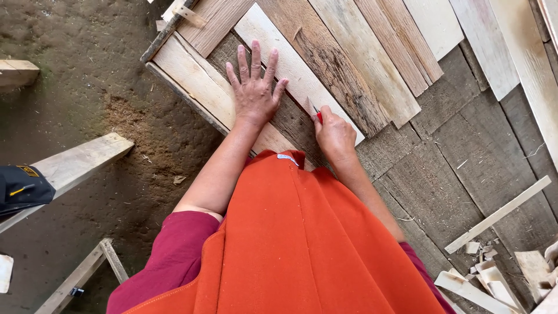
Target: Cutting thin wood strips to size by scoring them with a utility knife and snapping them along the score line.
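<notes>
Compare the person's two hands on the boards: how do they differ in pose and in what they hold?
The left hand lies flat, palm down, fingers spread, and holds nothing; the right hand is curled into a grip around a red pencil. The left hand presses across the pale plank and the darker board beside it; the right hand sets the pencil tip against that plank's edge. Both are bare and rest on the boards.

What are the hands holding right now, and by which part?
The right hand grips a red pencil by its rear end, tip on the pale plank. The left hand holds nothing, lying flat.
</notes>
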